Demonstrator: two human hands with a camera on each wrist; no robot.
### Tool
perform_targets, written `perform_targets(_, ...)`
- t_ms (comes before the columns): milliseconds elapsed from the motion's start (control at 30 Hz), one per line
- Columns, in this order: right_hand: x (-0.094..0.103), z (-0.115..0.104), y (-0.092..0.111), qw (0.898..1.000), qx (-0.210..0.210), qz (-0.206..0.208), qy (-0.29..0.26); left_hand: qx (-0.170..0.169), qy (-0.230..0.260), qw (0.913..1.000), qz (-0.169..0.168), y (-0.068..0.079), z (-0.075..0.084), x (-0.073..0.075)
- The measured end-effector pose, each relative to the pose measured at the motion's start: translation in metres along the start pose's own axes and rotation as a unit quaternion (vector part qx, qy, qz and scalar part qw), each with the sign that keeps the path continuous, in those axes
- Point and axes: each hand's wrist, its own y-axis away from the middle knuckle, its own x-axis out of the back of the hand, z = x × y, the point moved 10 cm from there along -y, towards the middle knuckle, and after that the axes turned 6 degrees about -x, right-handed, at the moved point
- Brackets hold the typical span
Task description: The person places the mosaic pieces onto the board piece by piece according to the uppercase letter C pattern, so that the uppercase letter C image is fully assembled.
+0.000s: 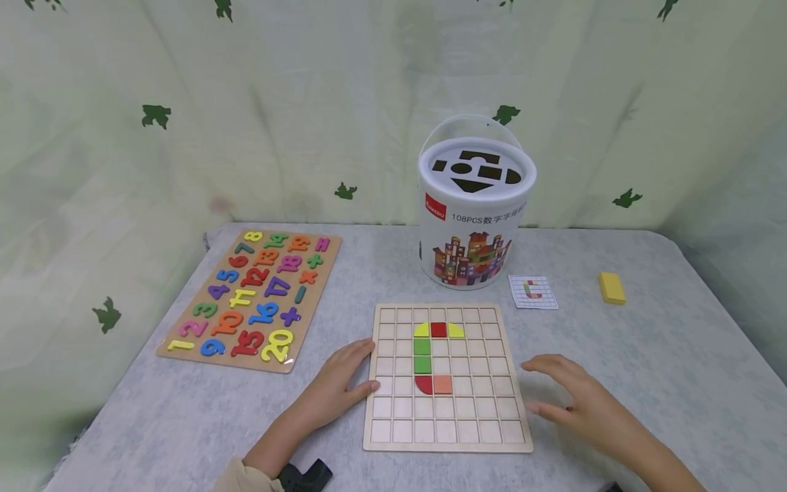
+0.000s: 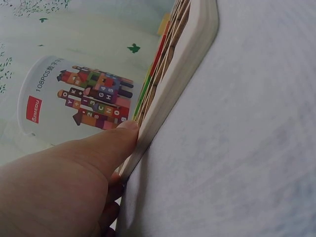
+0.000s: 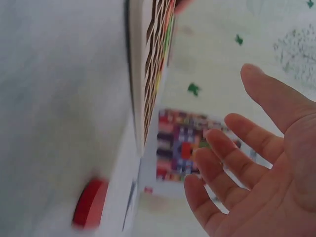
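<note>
A square wooden grid board (image 1: 479,424) lies on the table, with several coloured tiles forming a C-like shape. Along its left edge rests my left hand (image 1: 335,383), thumb and fingertips touching the rim with fingers fairly straight. In the left wrist view the thumb (image 2: 106,145) presses against the board's side. To the right of the board, my right hand (image 1: 584,403) hovers with fingers spread and holds nothing. Close to it, a red piece (image 3: 91,203) lies on the table in the right wrist view; the head view shows only a sliver of it past the hand.
Behind the board stands a white lidded bucket (image 1: 470,219) with shaped slots. A small pattern card (image 1: 533,292) showing a similar C lies beside it. Further right is a yellow block (image 1: 611,288). A number puzzle board (image 1: 249,301) lies at the left.
</note>
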Motion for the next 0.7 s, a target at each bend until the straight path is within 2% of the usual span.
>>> perform_targets(167, 0.012, 0.022, 0.021, 0.999, -0.023, 0.007, 0.024, 0.002, -0.001, 1.0000, -0.001, 0.000, -0.001, -0.001)
perform_targets(267, 0.008, 0.040, 0.029, 0.997, -0.067, -0.032, 0.027, -0.002, 0.001, 1.0000, 0.001, 0.000, -0.001, -0.001)
perform_targets(400, -0.005, 0.071, 0.037, 0.979, -0.176, -0.097, 0.032, -0.005, 0.002, 1.0000, 0.003, 0.000, -0.001, -0.001)
perform_targets(500, -0.011, 0.085, 0.040, 0.966, -0.226, -0.114, 0.044, -0.004, 0.000, 1.0000, 0.002, 0.000, -0.001, -0.001)
perform_targets(600, -0.014, 0.089, 0.040, 0.964, -0.236, -0.115, 0.053, -0.002, 0.000, 1.0000, 0.001, 0.000, -0.001, -0.001)
perform_targets(700, -0.015, 0.088, 0.039, 0.966, -0.224, -0.113, 0.061, 0.000, 0.000, 1.0000, -0.001, -0.001, -0.001, -0.001)
